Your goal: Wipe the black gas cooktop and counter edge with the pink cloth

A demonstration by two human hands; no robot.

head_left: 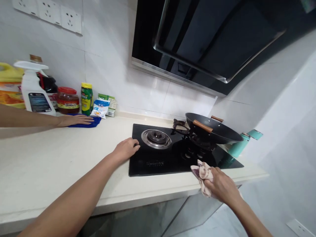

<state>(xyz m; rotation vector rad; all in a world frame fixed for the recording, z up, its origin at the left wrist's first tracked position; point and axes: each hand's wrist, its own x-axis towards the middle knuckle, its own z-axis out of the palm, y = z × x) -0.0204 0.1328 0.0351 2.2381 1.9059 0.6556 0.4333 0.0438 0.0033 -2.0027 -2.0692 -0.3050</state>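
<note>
"What's the right hand (222, 185) doing?"

"It's gripping a crumpled pale cloth (204, 174) at the front edge of the black stove (148, 158)."

"And the left hand (125, 149)?"

"It's resting by the stove's left edge, fingers curling; I can't tell if it's grasping anything."

"And around them?"

"A wok (214, 128) is sitting on the stove's right side, a dark hood (197, 39) is hanging above, and along the cream countertop (61, 164) a co-worker's hand (77, 120) is pressing a blue cloth (95, 122)."

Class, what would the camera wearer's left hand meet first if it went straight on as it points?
The left hand would probably meet the steel-ringed burner first, though exact depth is unclear.
</note>
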